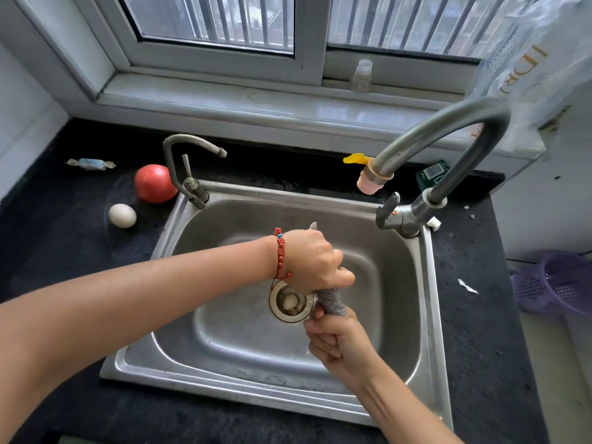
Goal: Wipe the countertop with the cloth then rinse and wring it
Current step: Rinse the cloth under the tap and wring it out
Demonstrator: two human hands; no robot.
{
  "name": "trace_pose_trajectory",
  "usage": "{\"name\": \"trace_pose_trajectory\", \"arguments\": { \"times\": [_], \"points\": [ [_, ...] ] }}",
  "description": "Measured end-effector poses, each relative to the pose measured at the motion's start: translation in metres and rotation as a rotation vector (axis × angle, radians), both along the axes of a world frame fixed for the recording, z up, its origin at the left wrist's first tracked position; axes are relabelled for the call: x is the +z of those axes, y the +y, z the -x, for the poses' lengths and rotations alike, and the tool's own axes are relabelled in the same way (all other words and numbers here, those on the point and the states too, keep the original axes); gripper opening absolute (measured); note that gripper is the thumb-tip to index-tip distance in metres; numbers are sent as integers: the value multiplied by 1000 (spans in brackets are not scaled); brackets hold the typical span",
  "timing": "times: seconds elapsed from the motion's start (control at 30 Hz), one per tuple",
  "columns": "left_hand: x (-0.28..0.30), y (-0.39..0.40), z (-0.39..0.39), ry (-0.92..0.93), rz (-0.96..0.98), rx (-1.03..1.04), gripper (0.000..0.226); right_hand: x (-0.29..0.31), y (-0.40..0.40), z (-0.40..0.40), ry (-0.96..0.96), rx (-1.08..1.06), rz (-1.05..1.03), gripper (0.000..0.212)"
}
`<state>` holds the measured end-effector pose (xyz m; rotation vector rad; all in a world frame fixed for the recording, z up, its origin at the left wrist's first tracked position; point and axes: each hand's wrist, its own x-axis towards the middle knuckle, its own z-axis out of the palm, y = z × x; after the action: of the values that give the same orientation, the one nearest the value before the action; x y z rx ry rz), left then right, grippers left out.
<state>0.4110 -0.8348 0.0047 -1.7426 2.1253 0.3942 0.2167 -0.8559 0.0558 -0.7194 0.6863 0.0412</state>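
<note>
A grey cloth (333,302), twisted into a tight roll, is held over the steel sink (426,283) just right of the drain (290,303). My left hand (315,261), with a red bead bracelet at the wrist, grips the cloth's upper end. My right hand (338,342) grips its lower end from below. Only the short stretch between my two fists shows, plus a small tip above my left hand. The black countertop (64,251) surrounds the sink. No water runs from the tall faucet (448,149).
A tomato (155,183), an egg (122,215) and a wrapped candy (90,164) lie on the counter left of the sink. A small second tap (185,168) stands at the sink's back left. A purple basket (557,283) sits at the far right, below the counter.
</note>
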Motion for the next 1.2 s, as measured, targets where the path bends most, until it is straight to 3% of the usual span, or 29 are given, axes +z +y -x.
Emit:
{"name": "trace_pose_trajectory", "arguments": {
  "times": [0.13, 0.23, 0.33, 0.47, 0.57, 0.67, 0.73, 0.8, 0.87, 0.97, 1.03, 1.2],
  "points": [
    [74, -5, 19, -19, 135, -77, 21, -1, 8, 0, -11, -46, -76, 23],
    [52, 1, 22, 39, 364, -235, 12, -2, 13, 1, -21, -62, -128, 23],
    [44, 1, 22, -100, 308, -219, 7, -4, 17, 2, -50, -69, -166, 21],
    [25, 10, 22, -202, 357, -268, 21, -8, 15, 1, -28, -48, -146, 22],
    [39, 16, 27, -34, 457, -164, 14, -12, 0, -2, 80, 55, 30, 21],
    [41, 22, 38, 51, 510, 16, 9, -13, -25, -6, 214, 305, 480, 19],
    [28, 32, 50, 144, 469, 273, 18, -12, -42, -7, 264, 424, 815, 26],
    [24, 38, 63, 293, 300, 648, 24, -12, -58, -2, 265, 396, 950, 48],
    [20, 45, 72, 444, 257, 960, 23, -13, -69, 4, 254, 249, 829, 52],
    [23, 50, 85, 575, 286, 1234, 23, -12, -63, 5, 363, 12, 527, 34],
    [23, 50, 94, 541, 318, 1247, 26, -11, -48, -1, 453, 30, 470, 34],
    [26, 57, 116, 422, 606, 1090, 31, -3, -34, -17, 382, -105, 549, 26]
  ]
}}
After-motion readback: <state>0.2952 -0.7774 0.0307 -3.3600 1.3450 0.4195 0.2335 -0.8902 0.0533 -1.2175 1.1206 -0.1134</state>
